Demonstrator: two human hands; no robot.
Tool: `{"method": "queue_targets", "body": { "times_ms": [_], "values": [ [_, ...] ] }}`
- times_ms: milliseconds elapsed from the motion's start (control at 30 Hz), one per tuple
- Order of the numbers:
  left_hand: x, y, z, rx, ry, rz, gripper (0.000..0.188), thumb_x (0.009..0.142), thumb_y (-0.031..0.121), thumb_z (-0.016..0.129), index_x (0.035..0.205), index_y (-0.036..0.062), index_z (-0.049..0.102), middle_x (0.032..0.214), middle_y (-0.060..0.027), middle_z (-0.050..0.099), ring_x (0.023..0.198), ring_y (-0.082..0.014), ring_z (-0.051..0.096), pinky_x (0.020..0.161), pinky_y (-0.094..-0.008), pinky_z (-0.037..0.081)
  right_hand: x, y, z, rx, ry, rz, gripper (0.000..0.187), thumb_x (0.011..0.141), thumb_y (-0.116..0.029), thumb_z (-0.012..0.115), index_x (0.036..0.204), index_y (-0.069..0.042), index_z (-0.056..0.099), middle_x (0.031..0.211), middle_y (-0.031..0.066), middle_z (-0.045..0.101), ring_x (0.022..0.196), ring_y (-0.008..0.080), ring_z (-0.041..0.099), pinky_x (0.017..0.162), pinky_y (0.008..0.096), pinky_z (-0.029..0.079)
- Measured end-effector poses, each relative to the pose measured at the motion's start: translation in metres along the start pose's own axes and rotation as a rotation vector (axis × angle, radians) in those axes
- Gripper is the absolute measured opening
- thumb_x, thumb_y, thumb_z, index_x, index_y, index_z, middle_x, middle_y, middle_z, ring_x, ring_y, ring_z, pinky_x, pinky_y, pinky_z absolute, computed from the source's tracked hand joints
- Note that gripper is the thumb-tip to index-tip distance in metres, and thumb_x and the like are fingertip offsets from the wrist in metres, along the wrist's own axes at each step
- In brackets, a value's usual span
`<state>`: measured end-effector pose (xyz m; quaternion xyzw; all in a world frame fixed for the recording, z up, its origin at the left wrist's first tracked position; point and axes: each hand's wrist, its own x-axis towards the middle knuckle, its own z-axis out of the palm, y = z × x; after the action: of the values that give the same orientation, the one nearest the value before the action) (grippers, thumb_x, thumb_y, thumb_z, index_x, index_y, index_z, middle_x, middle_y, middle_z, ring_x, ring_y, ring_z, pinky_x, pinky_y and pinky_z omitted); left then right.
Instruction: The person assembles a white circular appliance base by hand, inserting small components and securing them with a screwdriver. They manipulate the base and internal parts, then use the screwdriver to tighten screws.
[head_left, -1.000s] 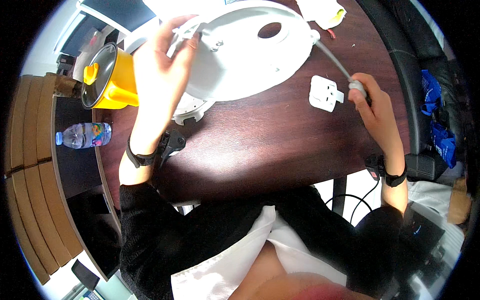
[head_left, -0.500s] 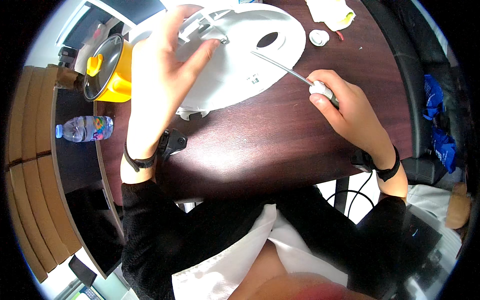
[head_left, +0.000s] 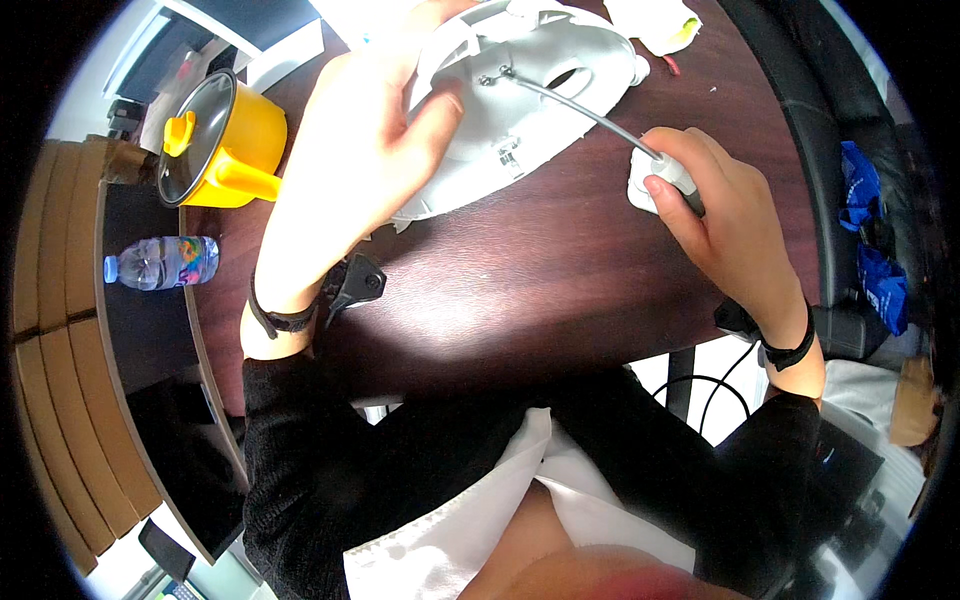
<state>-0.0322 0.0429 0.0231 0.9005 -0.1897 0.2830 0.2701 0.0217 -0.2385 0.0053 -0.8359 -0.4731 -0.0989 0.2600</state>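
My left hand (head_left: 375,150) is closed on the edge of a white oval plastic housing (head_left: 545,125), its thumb on the inner face and its other fingers partly hidden behind the rim. The housing is tilted, with a round hole and small metal parts (head_left: 489,80) on its inside. In my right hand (head_left: 725,205) is a screwdriver (head_left: 600,120) with a long grey shaft, its tip touching or very near the metal parts. Beside the screwdriver's handle a small white piece (head_left: 640,185) shows, partly covered by my fingers; I cannot tell what it is.
A yellow pot (head_left: 245,130) with a glass lid stands left of my left hand. A water bottle (head_left: 165,262) lies further left. Beyond the housing are a white and yellow crumpled item (head_left: 655,25), a small red piece (head_left: 671,66) and a white round part (head_left: 641,68).
The housing has tilted and shifted right with my left hand. The screwdriver tip has come up to the small metal parts, and my right hand has moved slightly right. The white piece beside the handle now shows.
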Motion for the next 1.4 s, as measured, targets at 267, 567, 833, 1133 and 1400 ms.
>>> {"method": "queue_targets", "body": {
  "times_ms": [267,567,833,1133,1400],
  "values": [
    [0.011,0.014,0.002,-0.25,-0.036,-0.057,0.054,0.076,-0.018,0.043,0.123,0.0014,0.06,0.115,-0.0168,0.066,0.11,-0.0272,0.062,0.099,-0.0375,0.046,-0.004,0.0,0.001,0.04,-0.05,0.062,0.024,0.088,-0.012,0.061,0.111,-0.005,0.058,0.092,0.0132,0.062,0.074,0.0326,0.064,0.061,0.0389,0.049],
    [0.044,0.01,0.023,-0.138,-0.03,0.028,0.049,0.081,-0.013,0.042,0.122,0.0045,0.06,0.113,-0.0174,0.066,0.11,-0.0304,0.061,0.1,-0.0423,0.046,-0.009,0.025,0.004,0.036,0.081,0.148,0.016,0.091,-0.015,0.06,0.102,-0.003,0.061,0.087,0.014,0.063,0.078,0.0338,0.063,0.065,0.0383,0.048],
    [0.065,0.004,0.031,-0.105,-0.018,-0.064,0.042,0.083,-0.01,0.043,0.118,0.0028,0.061,0.11,-0.0188,0.066,0.107,-0.0313,0.062,0.096,-0.0418,0.048,0.007,0.04,0.005,0.039,0.097,0.168,0.015,0.092,-0.012,0.058,0.102,-0.003,0.063,0.084,0.0144,0.062,0.076,0.031,0.063,0.063,0.0377,0.047],
    [0.076,-0.017,0.043,0.011,0.029,-0.062,0.038,0.083,-0.008,0.045,0.113,0.0045,0.064,0.101,-0.0181,0.067,0.095,-0.0319,0.065,0.085,-0.0425,0.053,0.016,0.038,-0.002,0.026,0.014,0.204,0.033,0.087,-0.009,0.062,0.119,-0.003,0.057,0.093,0.0187,0.064,0.083,0.036,0.063,0.073,0.04,0.051],
    [0.078,-0.02,0.042,-0.027,0.013,-0.116,0.035,0.081,-0.009,0.045,0.107,0.0037,0.065,0.094,-0.0175,0.067,0.088,-0.0308,0.066,0.078,-0.0414,0.054,0.006,0.045,-0.035,-0.071,-0.147,0.266,0.049,0.091,-0.003,0.054,0.138,-0.01,0.041,0.114,0.0222,0.062,0.105,0.0405,0.061,0.085,0.0438,0.049]
  ]
}}
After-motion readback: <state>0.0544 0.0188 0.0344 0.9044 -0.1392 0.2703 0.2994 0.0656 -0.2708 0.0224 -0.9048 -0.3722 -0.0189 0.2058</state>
